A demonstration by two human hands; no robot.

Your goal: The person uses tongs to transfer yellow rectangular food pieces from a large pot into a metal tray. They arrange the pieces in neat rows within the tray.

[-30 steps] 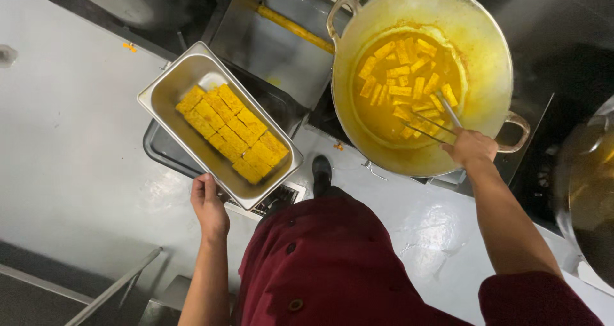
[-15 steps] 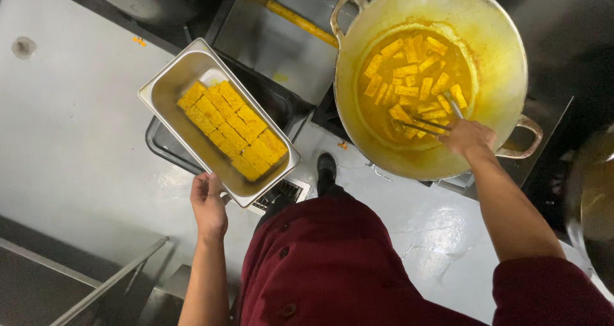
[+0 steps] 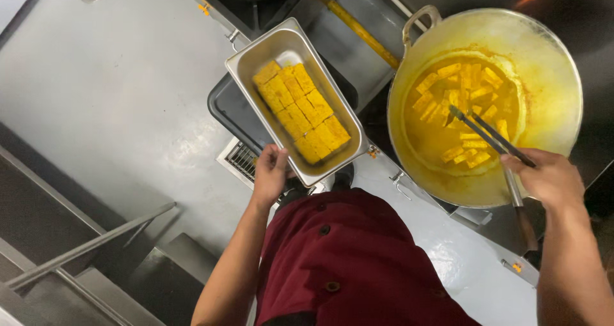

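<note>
Below the head camera, one rectangular stainless-steel tray (image 3: 291,51) held yellow battered blocks (image 3: 300,110) packed in two rows, too tight to count exactly. Its long axis ran diagonally, from upper left down to lower right. The left hand (image 3: 271,172) gripped the tray's near rim, fingers clenched on it, holding it above a dark tray (image 3: 225,108). To the right sat one large round metal wok (image 3: 550,51) of orange oil with many floating yellow pieces (image 3: 462,102). The right hand (image 3: 550,177) was closed around one pair of dark metal tongs (image 3: 487,133), tips pointing up-left into the oil.
</note>
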